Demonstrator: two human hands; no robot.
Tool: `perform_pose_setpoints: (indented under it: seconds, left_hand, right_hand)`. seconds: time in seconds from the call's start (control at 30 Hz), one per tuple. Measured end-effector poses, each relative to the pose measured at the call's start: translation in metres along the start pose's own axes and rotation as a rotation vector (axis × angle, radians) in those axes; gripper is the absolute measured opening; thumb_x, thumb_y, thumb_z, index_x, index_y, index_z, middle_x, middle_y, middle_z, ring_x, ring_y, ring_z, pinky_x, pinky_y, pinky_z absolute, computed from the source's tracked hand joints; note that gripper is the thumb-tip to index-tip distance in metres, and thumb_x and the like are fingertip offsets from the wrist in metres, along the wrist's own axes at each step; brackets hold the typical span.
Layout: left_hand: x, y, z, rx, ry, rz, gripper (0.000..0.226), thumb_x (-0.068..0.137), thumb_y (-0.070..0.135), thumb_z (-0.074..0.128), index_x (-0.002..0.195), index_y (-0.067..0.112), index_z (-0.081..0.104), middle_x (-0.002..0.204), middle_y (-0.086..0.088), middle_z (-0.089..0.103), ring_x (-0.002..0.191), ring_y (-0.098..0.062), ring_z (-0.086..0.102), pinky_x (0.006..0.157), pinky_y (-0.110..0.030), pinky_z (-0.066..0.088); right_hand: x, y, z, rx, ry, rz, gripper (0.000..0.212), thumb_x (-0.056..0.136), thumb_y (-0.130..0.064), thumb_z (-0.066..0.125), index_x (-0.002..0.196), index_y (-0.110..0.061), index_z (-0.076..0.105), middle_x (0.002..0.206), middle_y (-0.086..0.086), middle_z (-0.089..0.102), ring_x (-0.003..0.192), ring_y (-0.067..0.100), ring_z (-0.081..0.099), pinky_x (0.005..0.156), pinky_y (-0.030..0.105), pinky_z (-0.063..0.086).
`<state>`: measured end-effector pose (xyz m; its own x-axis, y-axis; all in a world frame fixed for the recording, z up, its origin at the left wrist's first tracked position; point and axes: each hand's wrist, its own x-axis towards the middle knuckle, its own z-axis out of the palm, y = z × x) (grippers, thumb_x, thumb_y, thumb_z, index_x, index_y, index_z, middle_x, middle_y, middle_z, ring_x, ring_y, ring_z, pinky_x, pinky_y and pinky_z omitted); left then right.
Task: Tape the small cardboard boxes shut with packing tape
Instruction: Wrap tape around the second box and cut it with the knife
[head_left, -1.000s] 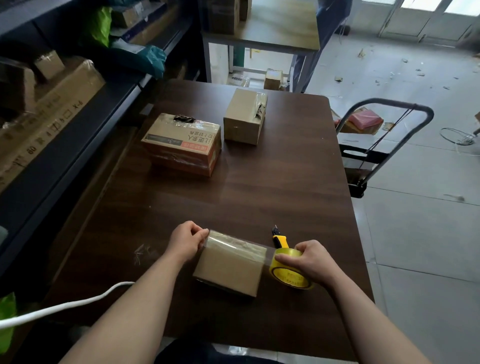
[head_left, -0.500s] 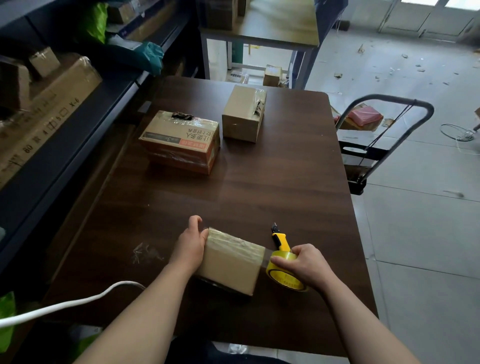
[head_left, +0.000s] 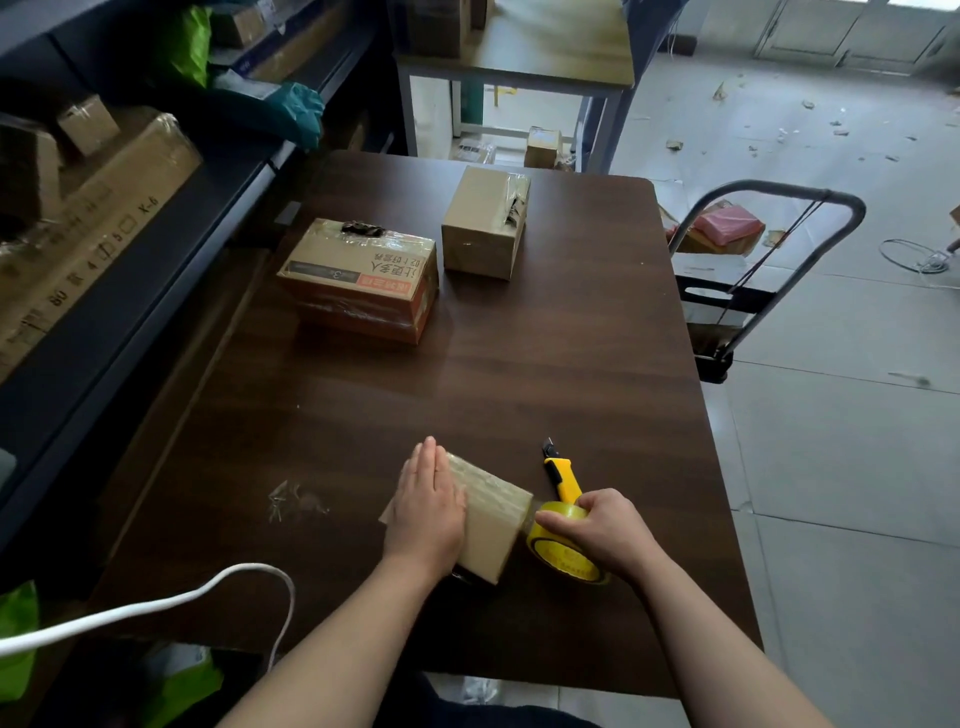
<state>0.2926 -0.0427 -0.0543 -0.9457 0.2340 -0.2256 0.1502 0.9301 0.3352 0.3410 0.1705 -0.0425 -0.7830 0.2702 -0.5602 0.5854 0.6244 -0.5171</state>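
Fingers (head_left: 428, 465) of the left hand (head_left: 427, 514) lie straight and together, pressing flat on the left part of the small cardboard box (head_left: 493, 519). The box sits on the table (head_left: 519, 389) in the lower middle of the frame, its top glossy with clear tape. The left hand covers its left end. At the box's right end, the right hand (head_left: 605, 535) has its fingers curled round the tape roll (head_left: 566, 564), a yellow roll that touches that end of the box. The hand hides the top of the roll.

Just beyond the roll lies a yellow utility knife (head_left: 561, 475), its blade end pointing toward the top of the frame and its near end hidden behind the roll. Left of the box, a crumpled tape scrap (head_left: 291, 501) lies on the table. A white cable (head_left: 156, 608) loops over the table's lower-left corner.

Well apart, in the middle of the frame, stand a printed box (head_left: 358, 280) wrapped in tape and a plain brown box (head_left: 485, 223), near each other. A hand trolley (head_left: 769, 249) stands on the floor at the right, and a shelf (head_left: 130, 260) with cartons runs along the left.
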Motion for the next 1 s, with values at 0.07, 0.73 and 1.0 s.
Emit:
perform_pose_setpoints:
  seconds: [0.07, 0.73, 1.0]
  left_hand:
    - [0.0, -0.003, -0.002, 0.029, -0.09, -0.026, 0.063, 0.103, 0.037, 0.022, 0.153, 0.01, -0.006, 0.161, -0.01, -0.013, 0.148, -0.023, -0.01, 0.12, -0.035, -0.003]
    - [-0.007, 0.019, -0.006, 0.177, -0.326, -0.15, 0.149, 0.053, 0.088, 0.056, 0.146, 0.008, -0.028, 0.152, -0.019, -0.033, 0.141, -0.036, -0.029, 0.113, -0.064, 0.002]
    - [0.028, -0.037, -0.044, -0.291, -0.288, -0.191, 0.128, 0.068, 0.066, 0.071, 0.153, 0.013, -0.01, 0.161, -0.008, -0.01, 0.148, -0.022, -0.007, 0.119, -0.05, 0.01]
  right_hand:
    - [0.0, 0.0, 0.002, 0.005, -0.013, 0.001, 0.061, 0.07, -0.068, 0.07, 0.078, -0.007, 0.069, 0.071, 0.005, 0.064, 0.068, 0.016, 0.06, 0.059, 0.033, 0.042]
    - [-0.005, -0.013, 0.002, 0.021, -0.052, -0.039, 0.043, 0.095, -0.046, 0.052, 0.076, -0.012, 0.068, 0.066, 0.0, 0.057, 0.068, 0.017, 0.056, 0.061, 0.03, 0.041]
    - [-0.007, -0.092, -0.032, 0.021, 0.066, -0.311, 0.044, 0.086, -0.053, 0.062, 0.07, -0.013, 0.071, 0.06, -0.004, 0.062, 0.06, 0.011, 0.058, 0.055, 0.026, 0.045]
